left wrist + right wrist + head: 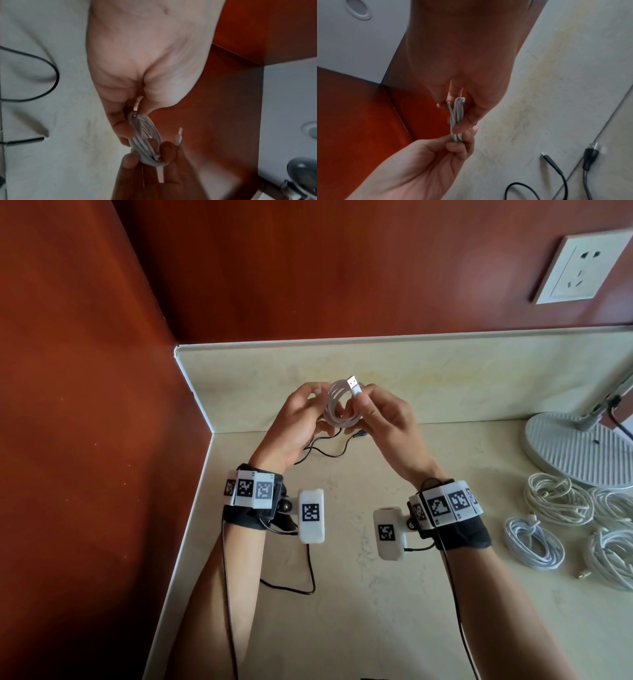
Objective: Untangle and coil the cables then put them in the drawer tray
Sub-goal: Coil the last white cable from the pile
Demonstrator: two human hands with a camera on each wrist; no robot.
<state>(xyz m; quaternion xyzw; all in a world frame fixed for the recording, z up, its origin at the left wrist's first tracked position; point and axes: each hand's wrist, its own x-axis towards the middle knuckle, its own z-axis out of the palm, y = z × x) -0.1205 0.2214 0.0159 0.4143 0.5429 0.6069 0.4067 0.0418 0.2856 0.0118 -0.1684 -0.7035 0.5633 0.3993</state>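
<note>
White cable (339, 405): thin, round-sheathed, wound in several stacked loops forming compact oval coil; metal USB plug (352, 382) projecting upward from top. Coil held in air above back-left corner of countertop (342, 594). Left hand (294, 429) pinches coil's left side; right hand (383, 422) grips right side, fingers curled beside plug. Black cable (322, 448) lies loose on countertop beneath hands. More white coils (561, 505) near right edge, beside lamp base (575, 450).

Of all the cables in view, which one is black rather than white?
The black cable lying loose on the counter under the raised hands. The coil held by both hands and the bundles at the right are all white.
</note>
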